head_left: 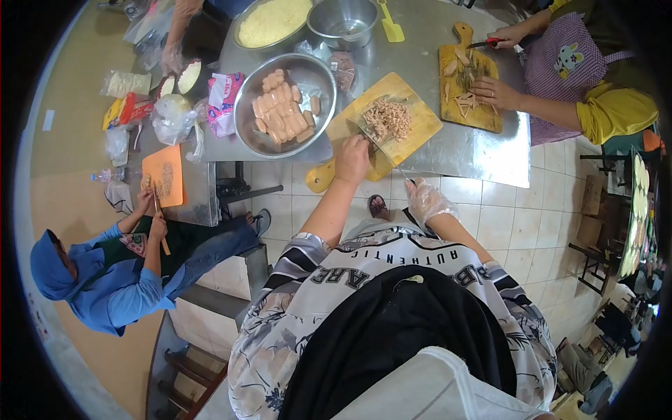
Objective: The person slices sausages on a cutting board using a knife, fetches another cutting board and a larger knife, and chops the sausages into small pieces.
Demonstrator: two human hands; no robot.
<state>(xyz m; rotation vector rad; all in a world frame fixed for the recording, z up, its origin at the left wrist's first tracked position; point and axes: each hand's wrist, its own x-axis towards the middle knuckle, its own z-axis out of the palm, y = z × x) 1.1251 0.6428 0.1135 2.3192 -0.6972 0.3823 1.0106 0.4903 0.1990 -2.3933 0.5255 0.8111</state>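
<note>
My left hand [352, 159] is bare and closed around a knife at the near left side of a wooden board [420, 119]. The knife's blade [378, 148] lies low against the board, beside a pile of chopped pinkish-brown pieces [389, 119]. My right hand [425, 201], in a clear plastic glove, hangs just off the near edge of the table, below the board. Its fingers are loosely curled and apart, with nothing clear between them. The board's rounded handle [320, 178] sticks out past the table edge.
A steel bowl of sausages [285, 105] stands left of the board, beyond it a basin of pale gratings [271, 22] and an empty bowl [343, 21]. At right a co-worker's hands [495, 93] cut on another board [483, 120]. At left another person [119, 273] cuts on an orange board [175, 192].
</note>
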